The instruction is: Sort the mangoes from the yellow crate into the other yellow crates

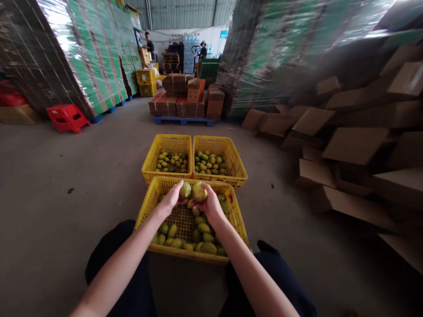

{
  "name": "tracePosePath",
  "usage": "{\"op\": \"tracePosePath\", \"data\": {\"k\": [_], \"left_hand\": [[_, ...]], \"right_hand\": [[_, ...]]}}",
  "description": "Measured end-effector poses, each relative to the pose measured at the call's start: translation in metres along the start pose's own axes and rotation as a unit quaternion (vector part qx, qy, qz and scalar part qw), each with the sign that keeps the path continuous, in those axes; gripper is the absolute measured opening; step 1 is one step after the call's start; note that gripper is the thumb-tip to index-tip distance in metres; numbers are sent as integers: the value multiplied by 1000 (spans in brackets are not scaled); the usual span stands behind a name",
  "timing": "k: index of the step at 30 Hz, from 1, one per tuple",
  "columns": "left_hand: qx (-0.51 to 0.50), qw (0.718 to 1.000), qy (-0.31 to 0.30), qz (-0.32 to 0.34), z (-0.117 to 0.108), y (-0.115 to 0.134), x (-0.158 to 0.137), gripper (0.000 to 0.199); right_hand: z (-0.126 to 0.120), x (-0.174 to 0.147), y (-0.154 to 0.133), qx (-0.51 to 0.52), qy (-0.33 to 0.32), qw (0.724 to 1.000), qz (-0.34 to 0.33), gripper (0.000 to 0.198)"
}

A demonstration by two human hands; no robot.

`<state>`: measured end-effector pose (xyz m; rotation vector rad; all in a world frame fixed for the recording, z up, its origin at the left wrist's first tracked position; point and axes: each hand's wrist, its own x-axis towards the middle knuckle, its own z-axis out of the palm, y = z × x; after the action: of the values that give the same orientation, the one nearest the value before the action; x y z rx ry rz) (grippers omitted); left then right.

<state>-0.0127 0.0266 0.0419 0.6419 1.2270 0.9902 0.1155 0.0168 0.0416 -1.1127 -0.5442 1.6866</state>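
holding one fruit (199, 192) per hand (212, 206) above a crate (180, 252).

a warehouse: film-wrapped stacks (95, 53), cardboard boxes (355, 145), metal wall (181, 14).

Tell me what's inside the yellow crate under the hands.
The crate holds green and yellowish fruits, with perforated floor showing between them. The left hand and right hand cover part of the interior; whatever lies beneath them cannot be seen.

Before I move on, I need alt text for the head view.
The left hand and right hand each hold a yellow-green fruit over a yellow crate of similar fruit. Two more such crates stand just beyond; cardboard boxes lie heaped at right.
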Motion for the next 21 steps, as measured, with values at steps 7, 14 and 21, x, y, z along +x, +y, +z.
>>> {"op": "tracePosePath", "data": {"k": [7,14,21], "left_hand": [[154,988,-23,25,-7,-1,2,50],[31,997,6,74,-5,-5,6,20],[-141,972,-49,180,6,5,-7,37]], "right_hand": [[-1,-9,-5,-70,19,994,86,41],[-4,-5,-1,-46,16,996,71,43],[-2,-1,-6,64,-18,989,-135,30]]}}
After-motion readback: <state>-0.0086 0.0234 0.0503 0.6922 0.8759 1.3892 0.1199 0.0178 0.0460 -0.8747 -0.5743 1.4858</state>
